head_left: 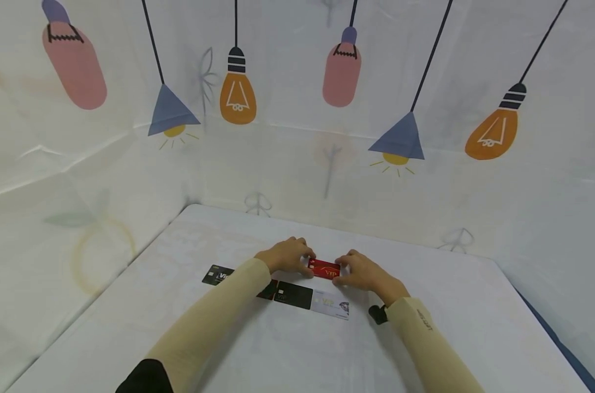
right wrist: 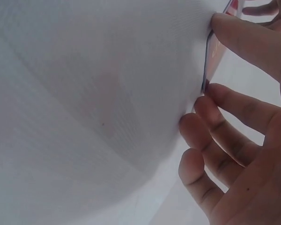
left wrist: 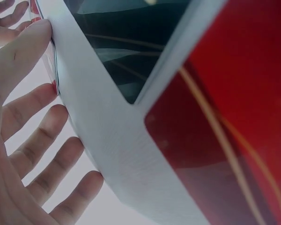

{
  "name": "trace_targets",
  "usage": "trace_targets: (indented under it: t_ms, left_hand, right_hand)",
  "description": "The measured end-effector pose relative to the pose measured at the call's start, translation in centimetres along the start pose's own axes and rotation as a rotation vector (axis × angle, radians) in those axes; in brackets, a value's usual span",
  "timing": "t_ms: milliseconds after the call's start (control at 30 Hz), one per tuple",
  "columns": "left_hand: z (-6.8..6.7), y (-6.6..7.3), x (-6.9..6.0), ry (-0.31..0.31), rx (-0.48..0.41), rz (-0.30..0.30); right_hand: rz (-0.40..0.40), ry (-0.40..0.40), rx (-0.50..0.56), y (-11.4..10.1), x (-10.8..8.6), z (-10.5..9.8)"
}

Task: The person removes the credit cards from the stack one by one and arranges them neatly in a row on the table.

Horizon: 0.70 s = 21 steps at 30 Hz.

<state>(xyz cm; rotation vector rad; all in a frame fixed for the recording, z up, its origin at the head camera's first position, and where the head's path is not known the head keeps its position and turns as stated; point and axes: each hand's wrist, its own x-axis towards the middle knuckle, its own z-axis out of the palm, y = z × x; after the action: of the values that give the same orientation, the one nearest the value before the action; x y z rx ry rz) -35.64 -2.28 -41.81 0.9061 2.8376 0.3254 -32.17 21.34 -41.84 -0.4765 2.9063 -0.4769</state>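
A red VIP card (head_left: 324,268) is held between both hands above the row of other cards, as seen in the head view. My left hand (head_left: 287,255) pinches its left end, thumb at the near corner and index finger at the far one. The opposite end is gripped the same way by my right hand (head_left: 363,273). In the right wrist view the card (right wrist: 214,51) shows nearly edge-on between thumb and index finger; the remaining fingers rest bent near the white surface.
Nearer me lie a black VIP card (head_left: 293,295) and a silver card (head_left: 329,304), side by side. Further left is another black card (head_left: 216,274). The left sleeve (head_left: 219,316) partly covers a dark card with red (head_left: 268,290). White sheeting (head_left: 287,174) stands behind the white table (head_left: 297,349).
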Motion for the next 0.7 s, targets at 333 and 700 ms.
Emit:
trace_targets:
  t_ms: [333,700]
  left_hand:
    - [0.02,0.17,0.03,0.001,0.050,0.023]
    - [0.40,0.20,0.07,0.027,0.111,0.039]
  right_hand:
    - [0.012,0.022,0.012,-0.03,-0.17,0.05]
    - [0.003,0.031,-0.018,0.02,-0.48,0.19]
